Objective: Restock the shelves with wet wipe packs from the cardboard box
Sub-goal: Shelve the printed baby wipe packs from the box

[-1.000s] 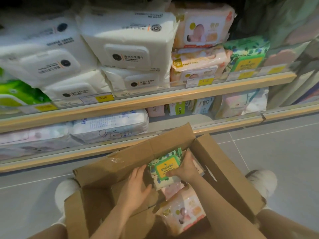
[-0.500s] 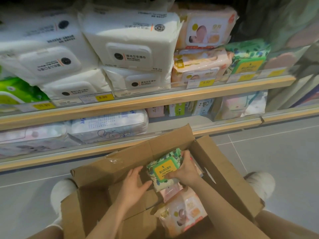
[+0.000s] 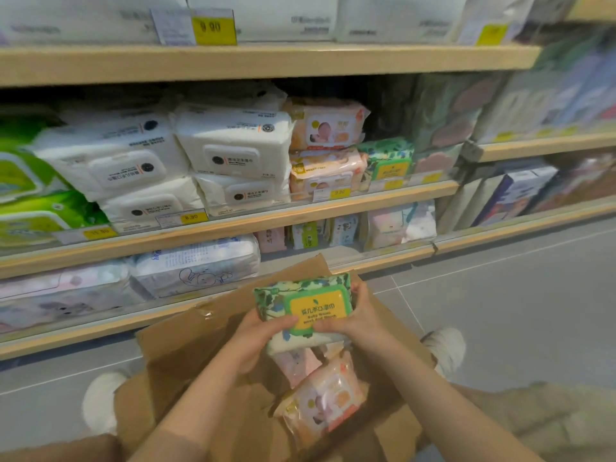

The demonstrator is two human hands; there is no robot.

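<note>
Green leaf-print wet wipe pack point(image 3: 303, 306) is now up out of the cardboard box point(image 3: 186, 348), held above its open top; half a second ago it was still down inside. Both hands are on it now. Left hand point(image 3: 256, 341) has come off the box flap and closed on the pack's lower left corner, thumb across the front by the yellow lid. Right hand point(image 3: 360, 315) wraps the right end, fingers curled behind, thumb on the lower edge. Directly under the fingers: a pale pink pack point(image 3: 296, 363) and a peach baby-print pack point(image 3: 321, 400), both in the box. Beyond the fingertips, the middle shelf point(image 3: 233, 225) has a matching green pack point(image 3: 388, 160) right of the stacked peach packs point(image 3: 328, 151). View has tilted up: a top shelf point(image 3: 266, 60) with a yellow price tag point(image 3: 213, 27) now shows.
</note>
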